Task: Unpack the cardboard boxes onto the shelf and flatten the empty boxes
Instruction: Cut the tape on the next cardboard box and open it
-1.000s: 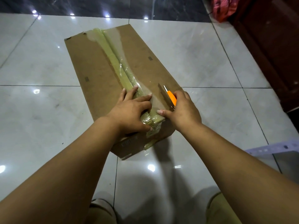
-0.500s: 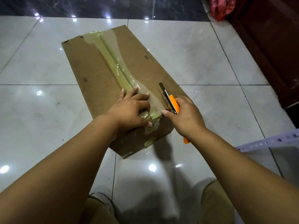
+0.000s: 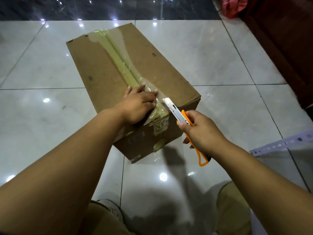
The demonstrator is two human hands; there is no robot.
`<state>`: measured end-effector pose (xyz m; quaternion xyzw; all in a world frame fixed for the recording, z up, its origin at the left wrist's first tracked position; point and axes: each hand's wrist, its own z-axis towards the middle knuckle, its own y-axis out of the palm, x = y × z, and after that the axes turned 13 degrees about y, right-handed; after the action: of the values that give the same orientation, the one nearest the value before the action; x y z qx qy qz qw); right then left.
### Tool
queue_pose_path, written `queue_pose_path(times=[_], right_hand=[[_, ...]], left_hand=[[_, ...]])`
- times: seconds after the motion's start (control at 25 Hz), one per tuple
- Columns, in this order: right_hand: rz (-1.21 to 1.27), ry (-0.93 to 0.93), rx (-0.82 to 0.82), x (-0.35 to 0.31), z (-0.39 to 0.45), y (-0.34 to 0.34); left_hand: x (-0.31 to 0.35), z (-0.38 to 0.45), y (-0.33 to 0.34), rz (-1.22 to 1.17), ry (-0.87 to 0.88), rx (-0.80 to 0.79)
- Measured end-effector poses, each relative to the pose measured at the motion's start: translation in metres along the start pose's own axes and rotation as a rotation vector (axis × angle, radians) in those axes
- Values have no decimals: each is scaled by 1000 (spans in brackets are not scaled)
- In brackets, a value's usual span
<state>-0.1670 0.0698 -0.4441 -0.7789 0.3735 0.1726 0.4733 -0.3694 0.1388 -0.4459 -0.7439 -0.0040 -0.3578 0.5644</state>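
A long brown cardboard box [image 3: 105, 72] lies closed on the tiled floor, its top seam sealed with yellowish tape [image 3: 118, 60]. My left hand [image 3: 138, 106] presses flat on the near end of the lid, fingers over the tape. My right hand [image 3: 201, 131] grips an orange utility knife [image 3: 182, 116] just right of the box's near corner. The knife's bare blade points up and left, its tip over the lid beside the tape.
A pale perforated metal shelf rail [image 3: 279, 143] juts in at the right edge. Dark wooden furniture [image 3: 288, 48] stands at the far right, a red bag [image 3: 232, 5] beside it. My knees show at the bottom. Glossy tiles surround the box.
My right hand has drawn back toward me and to the right with the knife, showing more of the handle and blade. The left hand stays pressed on the tape.
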Motion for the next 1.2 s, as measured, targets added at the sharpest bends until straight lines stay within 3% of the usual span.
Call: queue_pose_path(times=[0.36, 1.2], right_hand=[[-130, 62, -172, -5, -8, 4], [-113, 54, -240, -12, -6, 12]], left_hand=[[6, -4, 5, 96, -19, -28], [6, 1, 5, 8, -77, -21]])
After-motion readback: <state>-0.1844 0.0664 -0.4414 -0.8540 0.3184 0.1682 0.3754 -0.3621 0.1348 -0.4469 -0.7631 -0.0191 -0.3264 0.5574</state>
